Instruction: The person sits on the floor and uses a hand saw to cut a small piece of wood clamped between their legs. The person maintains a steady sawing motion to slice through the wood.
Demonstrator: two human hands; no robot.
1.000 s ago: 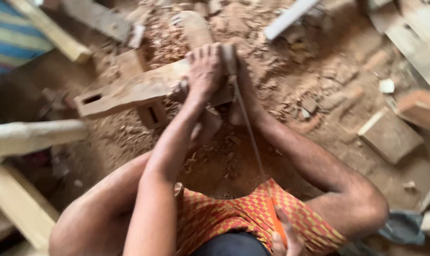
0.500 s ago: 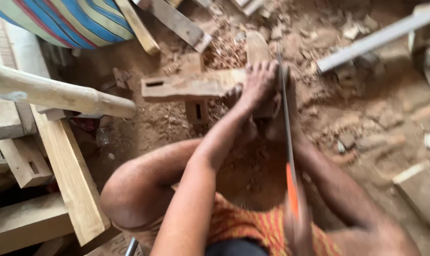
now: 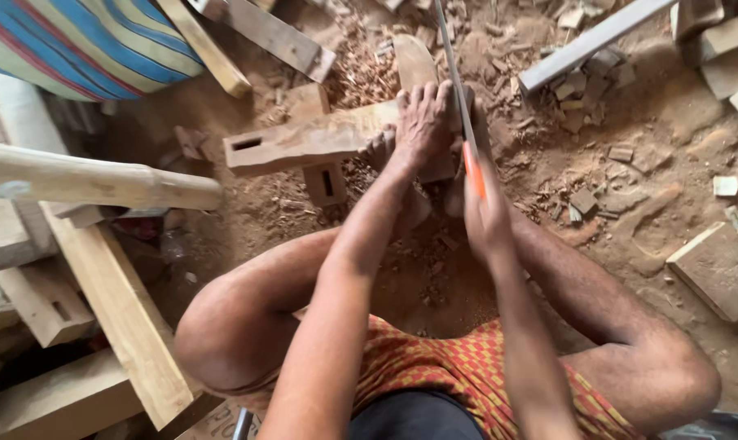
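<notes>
The beam (image 3: pixel 304 140), a pale length of wood with a rectangular mortise near its left end, lies across smaller blocks on sawdust-covered ground, straight ahead of the seated person's knees. The left hand (image 3: pixel 422 122) lies flat and spread on the beam's right end, pressing it down. Just right of that hand the right hand (image 3: pixel 485 213) is wrapped around the orange handle of a saw (image 3: pixel 454 73), whose thin blade runs away across the beam's right end. To cut well, I judge the blade should stay upright and square to the beam, with long even strokes and the left fingers kept clear of the teeth. The cut itself hides behind the left hand, so its depth cannot be told. The blade's tip is cut off at the top edge. Bare toes seem to brace the beam under the hand, though that is hard to make out.
</notes>
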